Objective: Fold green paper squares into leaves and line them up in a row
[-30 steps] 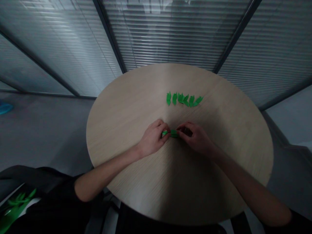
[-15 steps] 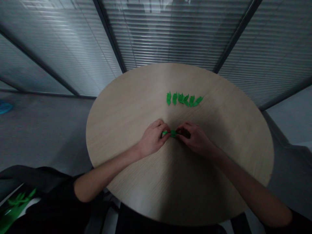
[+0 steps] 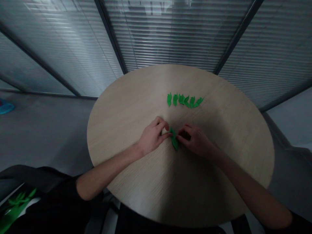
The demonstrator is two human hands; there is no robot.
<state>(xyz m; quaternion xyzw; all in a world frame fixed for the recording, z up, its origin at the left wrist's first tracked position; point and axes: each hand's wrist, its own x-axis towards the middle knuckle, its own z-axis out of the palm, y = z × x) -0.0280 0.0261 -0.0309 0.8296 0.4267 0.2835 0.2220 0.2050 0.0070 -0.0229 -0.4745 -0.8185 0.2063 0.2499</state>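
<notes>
A green leaf-shaped piece (image 3: 174, 142) is in front of me, standing lengthwise between my two hands; its material is hard to make out. My left hand (image 3: 154, 133) is at its left side, thumb and index finger parted, the thumb tip by the leaf's upper half. From the right, my right hand (image 3: 193, 138) pinches at the leaf's edge with thumb and fingertips together. Farther back on the table, several similar green leaf pieces (image 3: 181, 99) lie side by side in a row, the ones on the right touching or overlapping.
The round wooden table (image 3: 122, 107) fills the middle of the view, its back edge close to a glass wall with blinds (image 3: 168, 42). More green pieces (image 3: 20, 201) lie at the lower left beside a black sleeve. A blue object (image 3: 6, 107) is on the floor, far left.
The green leaf, mostly hidden between my fingers before, now shows lengthwise, pointing toward me. My left thumb and index finger have parted from their pinch. My right hand has barely moved.
</notes>
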